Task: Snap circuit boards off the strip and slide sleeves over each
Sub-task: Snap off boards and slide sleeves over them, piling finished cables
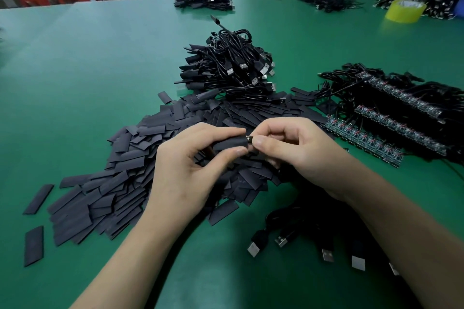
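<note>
Above the heap of loose sleeves (130, 163) on the green table (88, 57), we hold both hands close together, fingertips almost meeting. Our left hand (190, 165) pinches one black sleeve (229, 142) between thumb and forefinger, the sleeve lying nearly level with its open end toward the right. Our right hand (288, 148) is curled, thumb and forefinger pinching a small circuit board (249, 138) right at the sleeve's mouth. Only a short dark sliver of the board with a glint of metal shows between the two grips. We cannot tell how much of it is already inside the sleeve, as our fingers cover the rest.

A black cable runs down under our right wrist to a loose bunch of USB plugs (283, 241) near the table's front edge. Whether it joins the pinched board is hidden by the hand.

To the right lie strips of circuit boards (364, 138) with their cables attached, cut off by the frame's edge. Beyond the heap sits a pile of sleeved cables (231, 70). A yellow tape roll (404, 11) stands far right — the people behind it are blurred and cropped.
</note>
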